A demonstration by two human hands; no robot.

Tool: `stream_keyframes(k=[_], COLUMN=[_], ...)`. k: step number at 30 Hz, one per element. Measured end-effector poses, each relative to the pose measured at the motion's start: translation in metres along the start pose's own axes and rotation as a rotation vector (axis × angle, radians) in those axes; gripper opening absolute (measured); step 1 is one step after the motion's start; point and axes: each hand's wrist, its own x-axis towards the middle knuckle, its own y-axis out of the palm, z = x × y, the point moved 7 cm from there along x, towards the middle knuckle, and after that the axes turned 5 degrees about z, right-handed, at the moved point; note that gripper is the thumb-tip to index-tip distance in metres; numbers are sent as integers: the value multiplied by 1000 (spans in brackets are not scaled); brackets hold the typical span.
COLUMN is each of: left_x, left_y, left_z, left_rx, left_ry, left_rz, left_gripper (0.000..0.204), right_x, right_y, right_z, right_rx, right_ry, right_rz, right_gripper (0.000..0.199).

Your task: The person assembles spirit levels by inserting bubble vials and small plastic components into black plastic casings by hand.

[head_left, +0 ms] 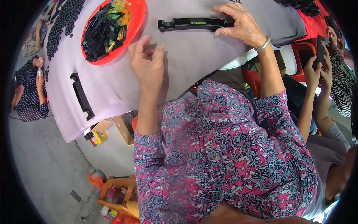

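On the cloth-covered table in front of me lies a black spirit level (182, 25) with a yellow-green vial (198, 23) near its middle. My right hand (240, 26) is around its right end, thumb at the near edge and fingers over the far side. My left hand (147, 59) hovers apart from the level, fingers loosely curled and spread with nothing between them. Close to it, a red plate (138, 23) holds a heap of black plastic pieces (102, 35) and yellow-green vials (119, 5). Another black level body (81, 96) lies alone toward the left edge of the table.
Many small black round pieces (61, 30) cover the table's far left. More black parts (298, 5) are stacked at the far right. A co-worker's hands (319, 67) hold a black piece at right; another person (31, 89) works at left. An open cardboard box (123, 128) stands below the table edge.
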Motion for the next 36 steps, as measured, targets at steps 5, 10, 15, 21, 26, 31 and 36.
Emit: stream_keyframes(k=[5, 10, 15, 21, 26, 31, 36], left_x=[13, 29, 36, 30, 27, 27, 26], left_y=[5, 20, 39, 41, 45, 44, 44], left_z=[-8, -17, -27, -11, -17, -15, -18], left_rx=[56, 105, 157, 237, 241, 248, 271], left_ry=[40, 149, 139, 182, 192, 211, 245], left_rz=[62, 133, 240, 275, 252, 232, 229], left_gripper=[41, 49, 53, 48, 41, 38, 35], right_x=[-10, -11, -8, -10, -12, -12, -11], right_y=[6, 11, 5, 4, 6, 7, 8], right_z=[-2, -7, -4, 3, -2, -1, 0], right_rx=[-102, -141, 44, 199, 130, 118, 125], right_ry=[-94, -8, 83, -213, 64, 64, 105], right_rz=[-99, 6, 34, -160, 12, -2, 0], right_gripper=[49, 54, 53, 52, 51, 51, 47])
